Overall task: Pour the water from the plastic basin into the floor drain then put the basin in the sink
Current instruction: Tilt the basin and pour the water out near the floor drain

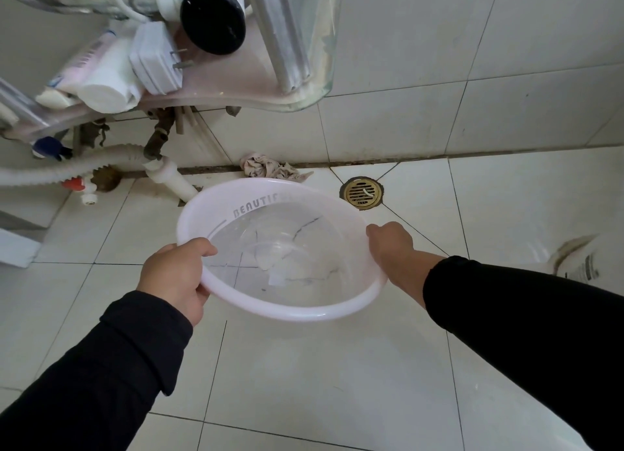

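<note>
While both hands hold it above the tiled floor at the frame's centre, the plastic basin [280, 248] is clear with a pale pink rim. Left hand [175, 275] curls round the near-left rim; right hand [391, 248] grips the right rim. Up and right lies the brass floor drain [361, 192], beside a crumpled rag [266, 168].

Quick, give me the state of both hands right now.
Left hand: closed on the near-left rim of the plastic basin, thumb over the edge.
Right hand: closed on the basin's right rim, holding it above the floor.
</note>
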The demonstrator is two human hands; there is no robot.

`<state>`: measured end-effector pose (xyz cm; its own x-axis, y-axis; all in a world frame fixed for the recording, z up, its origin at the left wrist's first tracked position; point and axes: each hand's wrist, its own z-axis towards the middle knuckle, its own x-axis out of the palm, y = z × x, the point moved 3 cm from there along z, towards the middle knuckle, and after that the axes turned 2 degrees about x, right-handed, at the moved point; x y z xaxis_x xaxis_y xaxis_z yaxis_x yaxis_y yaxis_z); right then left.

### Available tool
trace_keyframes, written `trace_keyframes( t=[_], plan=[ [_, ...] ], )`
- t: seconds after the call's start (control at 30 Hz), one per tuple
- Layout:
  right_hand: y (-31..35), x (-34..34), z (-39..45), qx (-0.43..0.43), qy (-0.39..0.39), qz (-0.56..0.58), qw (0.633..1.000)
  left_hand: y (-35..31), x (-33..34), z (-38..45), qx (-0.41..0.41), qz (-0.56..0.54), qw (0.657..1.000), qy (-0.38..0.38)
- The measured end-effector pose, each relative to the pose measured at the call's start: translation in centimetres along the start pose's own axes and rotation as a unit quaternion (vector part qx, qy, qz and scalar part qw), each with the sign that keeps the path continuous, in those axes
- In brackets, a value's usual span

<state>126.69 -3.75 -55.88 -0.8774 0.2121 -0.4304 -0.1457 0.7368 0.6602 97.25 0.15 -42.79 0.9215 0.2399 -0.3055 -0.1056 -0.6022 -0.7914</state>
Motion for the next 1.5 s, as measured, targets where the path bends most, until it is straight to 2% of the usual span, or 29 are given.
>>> trace_keyframes(
  t=[1.07, 1.5],
  plan=[
    [-0.5, 0.2, 0.5, 0.005, -0.014, 0.034, 0.999, -0.3, 0.2, -1.2, -0.012, -0.008, 1.000, -0.002],
    [-0.5, 0.1, 0.8, 0.009, -0.018, 0.013, 1.000, -0.7, 0.5, -1.8, -0.005, -0.018, 1.000, -0.014]
  ],
)
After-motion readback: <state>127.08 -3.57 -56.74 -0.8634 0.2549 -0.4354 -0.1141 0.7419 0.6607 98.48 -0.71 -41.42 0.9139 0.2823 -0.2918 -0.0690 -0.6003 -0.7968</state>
